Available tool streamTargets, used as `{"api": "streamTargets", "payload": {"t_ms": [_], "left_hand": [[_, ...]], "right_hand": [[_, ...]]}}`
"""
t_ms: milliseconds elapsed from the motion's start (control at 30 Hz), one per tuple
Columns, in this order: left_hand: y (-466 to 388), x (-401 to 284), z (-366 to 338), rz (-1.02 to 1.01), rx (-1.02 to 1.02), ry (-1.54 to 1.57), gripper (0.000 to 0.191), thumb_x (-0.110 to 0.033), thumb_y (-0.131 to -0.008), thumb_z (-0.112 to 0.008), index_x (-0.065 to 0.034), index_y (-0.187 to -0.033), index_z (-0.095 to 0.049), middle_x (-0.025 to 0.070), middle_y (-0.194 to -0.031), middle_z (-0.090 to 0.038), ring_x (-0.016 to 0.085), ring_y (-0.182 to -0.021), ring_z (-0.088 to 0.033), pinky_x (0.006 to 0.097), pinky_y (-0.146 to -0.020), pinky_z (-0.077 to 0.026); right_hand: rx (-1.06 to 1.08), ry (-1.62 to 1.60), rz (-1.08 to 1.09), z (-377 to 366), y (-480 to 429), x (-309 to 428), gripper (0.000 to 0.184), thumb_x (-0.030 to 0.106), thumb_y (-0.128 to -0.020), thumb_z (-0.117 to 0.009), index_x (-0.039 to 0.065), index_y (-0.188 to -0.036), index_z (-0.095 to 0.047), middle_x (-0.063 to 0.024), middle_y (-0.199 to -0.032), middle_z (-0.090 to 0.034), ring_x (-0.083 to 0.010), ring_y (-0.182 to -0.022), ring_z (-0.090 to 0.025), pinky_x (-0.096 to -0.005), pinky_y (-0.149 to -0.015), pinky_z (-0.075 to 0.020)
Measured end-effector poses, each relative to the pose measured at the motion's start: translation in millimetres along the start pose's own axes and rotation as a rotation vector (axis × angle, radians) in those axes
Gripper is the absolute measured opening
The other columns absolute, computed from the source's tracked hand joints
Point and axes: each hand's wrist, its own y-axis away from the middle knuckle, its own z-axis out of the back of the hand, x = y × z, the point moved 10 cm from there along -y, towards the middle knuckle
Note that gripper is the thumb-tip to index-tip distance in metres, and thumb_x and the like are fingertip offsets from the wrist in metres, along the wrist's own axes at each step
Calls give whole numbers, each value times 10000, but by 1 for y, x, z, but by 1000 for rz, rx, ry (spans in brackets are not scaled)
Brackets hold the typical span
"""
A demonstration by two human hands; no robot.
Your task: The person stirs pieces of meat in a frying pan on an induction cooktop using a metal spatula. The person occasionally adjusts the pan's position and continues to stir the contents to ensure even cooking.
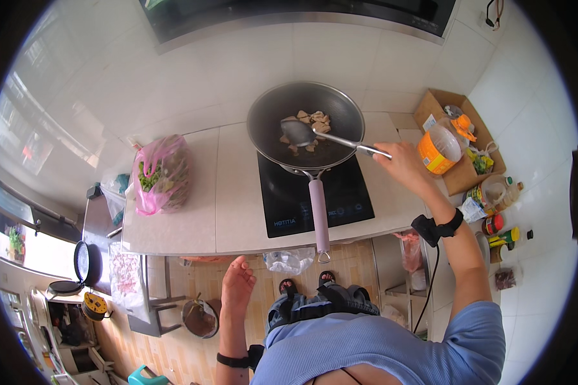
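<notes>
My right hand (402, 163) grips the handle of a metal spatula (337, 139), whose dark blade is down in a black wok (269, 125). Browned pieces of what looks like meat (320, 121) lie in the wok, beside and under the blade. The wok, with its long lilac handle (319, 211) pointing towards me, is at the back part of a black induction cooktop (294, 197). Below the counter's front edge, away from the wok handle, my left hand (238, 284) holds nothing, its fingers loosely curled.
A pink plastic bag of leafy greens (166, 178) stands on the counter (197, 226) at left. At right are a cardboard box (477, 178), a large orange-labelled plastic container (438, 149) and several bottles. A range hood (294, 17) hangs above. A bucket (200, 318) stands on the floor.
</notes>
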Motion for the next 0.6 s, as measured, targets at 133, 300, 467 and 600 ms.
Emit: {"api": "streamTargets", "payload": {"t_ms": [133,300,467,600], "left_hand": [[0,1,5,3,0,-10,202,-223,-880,-521,-121,-1053,-547,-43,-859,-546,75,-756,-532,229,-668,-460],[2,1,-1,-3,7,-8,209,-225,-882,-517,-119,-1060,-545,-43,-858,-547,76,-762,-534,229,-671,-463],[5,-2,8,-14,-9,1,212,-227,-879,-523,-119,-1060,-543,-43,-852,-547,75,-760,-531,226,-667,-464],[7,0,11,-7,-15,16,213,-230,-877,-527,-120,-1058,-548,-46,-850,-544,74,-756,-525,227,-671,-458]], "right_hand": [[-58,2,-8,8,-15,1,176,203,-782,-595,86,-903,-647,-154,-689,-607,-345,-643,-577,-427,-592,-461],[-47,-7,43,-16,-25,2,192,197,-778,-599,96,-935,-646,-150,-675,-612,-332,-639,-589,-424,-591,-471],[-170,72,16,-1,-37,-19,186,181,-778,-595,96,-939,-632,-139,-661,-609,-331,-625,-590,-441,-575,-469],[-156,203,4,-15,-47,-28,148,180,-776,-598,79,-882,-623,-142,-669,-609,-338,-636,-590,-447,-579,-463]]}}
